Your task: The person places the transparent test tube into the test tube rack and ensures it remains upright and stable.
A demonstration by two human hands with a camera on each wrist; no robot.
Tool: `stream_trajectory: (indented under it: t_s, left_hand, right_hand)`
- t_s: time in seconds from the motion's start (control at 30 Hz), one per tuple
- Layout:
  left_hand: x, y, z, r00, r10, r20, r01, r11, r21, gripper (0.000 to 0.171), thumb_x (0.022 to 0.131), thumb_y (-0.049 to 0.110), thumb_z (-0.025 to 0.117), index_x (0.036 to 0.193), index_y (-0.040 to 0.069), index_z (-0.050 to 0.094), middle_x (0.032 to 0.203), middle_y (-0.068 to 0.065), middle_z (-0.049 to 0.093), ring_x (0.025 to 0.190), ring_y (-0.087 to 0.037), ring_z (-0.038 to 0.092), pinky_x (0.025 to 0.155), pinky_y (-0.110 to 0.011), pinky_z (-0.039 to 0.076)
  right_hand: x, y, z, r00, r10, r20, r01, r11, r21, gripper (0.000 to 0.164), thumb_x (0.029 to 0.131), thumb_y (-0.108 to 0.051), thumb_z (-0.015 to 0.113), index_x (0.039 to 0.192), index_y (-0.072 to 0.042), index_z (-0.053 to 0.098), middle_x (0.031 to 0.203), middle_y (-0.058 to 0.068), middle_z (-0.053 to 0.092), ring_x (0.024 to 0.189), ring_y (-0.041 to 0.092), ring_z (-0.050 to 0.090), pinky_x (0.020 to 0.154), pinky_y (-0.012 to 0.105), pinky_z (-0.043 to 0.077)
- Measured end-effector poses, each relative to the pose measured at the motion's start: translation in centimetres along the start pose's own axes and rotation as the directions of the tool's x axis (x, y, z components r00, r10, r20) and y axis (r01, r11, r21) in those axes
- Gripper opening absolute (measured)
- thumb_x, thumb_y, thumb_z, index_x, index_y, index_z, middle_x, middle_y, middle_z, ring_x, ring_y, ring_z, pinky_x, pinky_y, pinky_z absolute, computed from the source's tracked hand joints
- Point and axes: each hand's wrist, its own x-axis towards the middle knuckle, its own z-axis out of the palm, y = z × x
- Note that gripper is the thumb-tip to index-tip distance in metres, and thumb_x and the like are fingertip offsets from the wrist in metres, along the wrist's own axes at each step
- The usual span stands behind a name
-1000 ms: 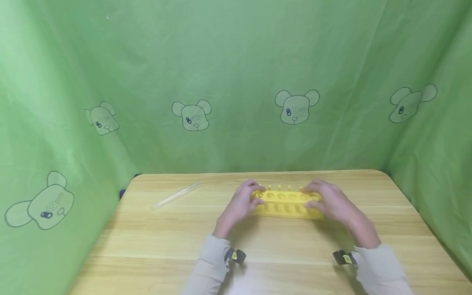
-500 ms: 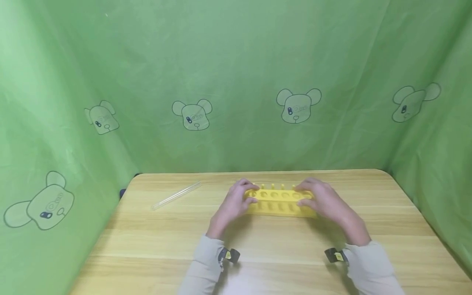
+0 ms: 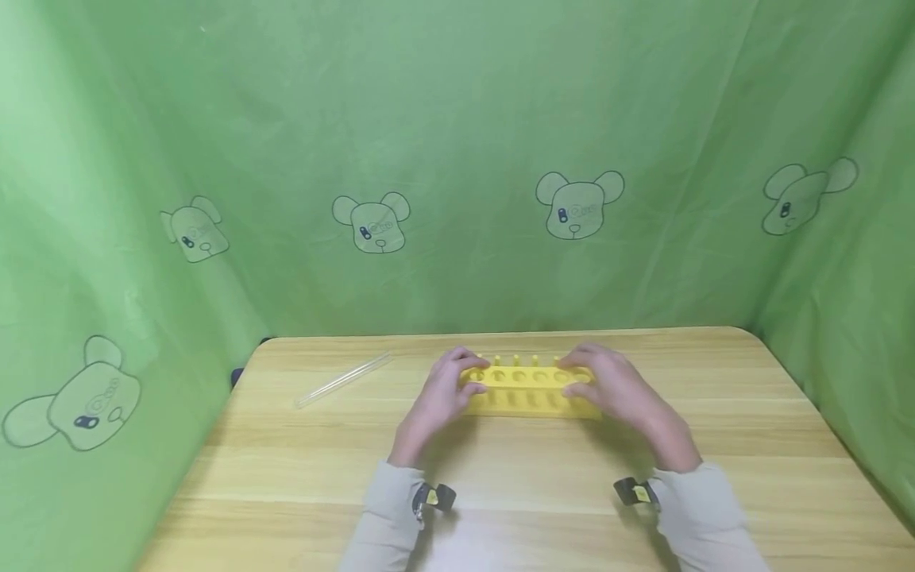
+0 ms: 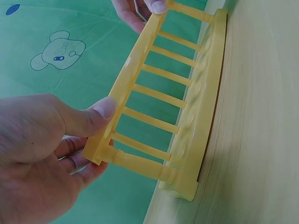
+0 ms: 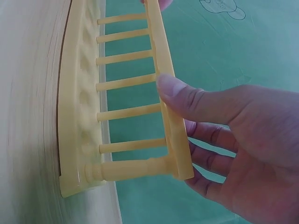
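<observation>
A yellow plastic test tube rack (image 3: 529,401) stands upright toward the back of the table, its top bar pierced by a row of round holes and a row of pegs behind. My left hand (image 3: 441,389) pinches the left end of the top bar, thumb on the near side and fingers behind. At the opposite end my right hand (image 3: 615,388) grips the same bar in a matching way. Both wrist views show the rack's thin rods and thicker end post (image 4: 140,164) between top bar and base (image 5: 77,154). No tube sits in its holes.
To the left on the wooden table (image 3: 286,477) lies a clear glass tube (image 3: 343,381), slanting away to the right. A green curtain (image 3: 457,119) with bear-head outlines encloses the table's back and sides.
Both hands have shifted left along the table together with the rack, keeping their grip on it. The glass tube has stayed in place.
</observation>
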Motion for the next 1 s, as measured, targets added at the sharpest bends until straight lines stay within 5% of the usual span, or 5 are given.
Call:
stream_trajectory:
  t_s: [1.0]
  left_hand:
    - [-1.3,-1.8,-2.3,0.999,-0.024,-0.026,0.023,0.999,-0.039,0.038,0.089,0.005,0.078,0.126,0.004,0.07,0.123,-0.01,0.064,0.118,-0.031,0.059,0.111,-0.05,0.045]
  right_hand:
    - [1.6,-1.8,2.2,1.0,0.002,-0.016,-0.001,0.999,0.041,0.042,0.083,-0.006,0.084,0.122,0.001,0.07,0.122,0.017,0.068,0.116,0.04,0.062,0.103,0.057,0.051]
